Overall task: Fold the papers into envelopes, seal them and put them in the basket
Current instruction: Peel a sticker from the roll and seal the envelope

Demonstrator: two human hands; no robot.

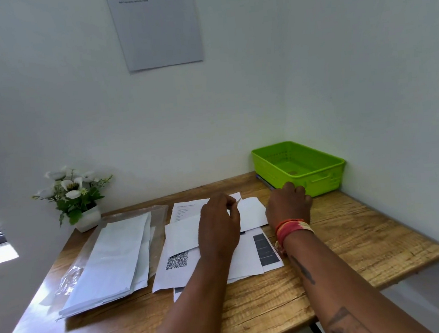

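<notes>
Soft, even daylight, brightest at nine o'clock, perhaps from a window. Glare streaks the table (27,324) at seven o'clock. Edges bow; the wall notice (158,25) text blurs.

lime green basket (320,177), white papers (245,262), wood-grain table (365,236)
</notes>
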